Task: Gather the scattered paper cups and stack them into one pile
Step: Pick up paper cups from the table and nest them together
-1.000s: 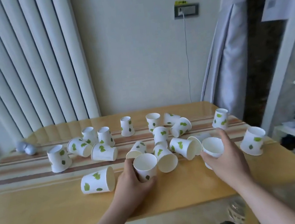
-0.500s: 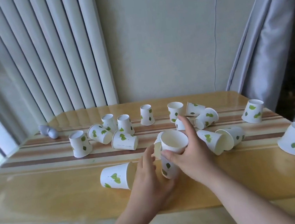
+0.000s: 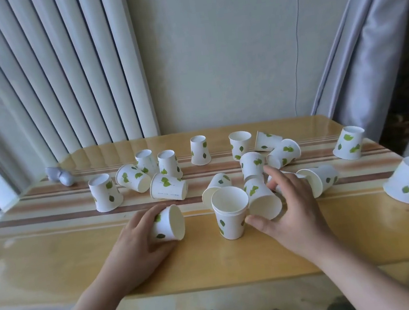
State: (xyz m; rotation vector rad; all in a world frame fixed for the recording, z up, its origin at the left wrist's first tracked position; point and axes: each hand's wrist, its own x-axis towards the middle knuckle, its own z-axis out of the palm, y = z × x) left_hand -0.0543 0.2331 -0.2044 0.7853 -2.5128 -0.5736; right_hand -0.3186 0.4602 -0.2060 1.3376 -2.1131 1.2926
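Left hand point(image 3: 138, 241) grasps a white leaf-printed paper cup on its side point(image 3: 166, 224). My right hand point(image 3: 290, 211) clasps another tipped cup point(image 3: 263, 198), touching the upright nested two-cup stack point(image 3: 230, 215) mid-table on the glossy wooden table point(image 3: 57, 260).

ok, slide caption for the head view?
Left hand and right hand each grasp a toppled cup beside the upright starter stack.

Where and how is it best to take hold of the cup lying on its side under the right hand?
Probably around its side wall, from above. The tipped cup lies with its open mouth toward the camera, beside the upright stack. The right hand already spans it, thumb near the rim and fingers over the far side; pinching the thin rim might crush it.
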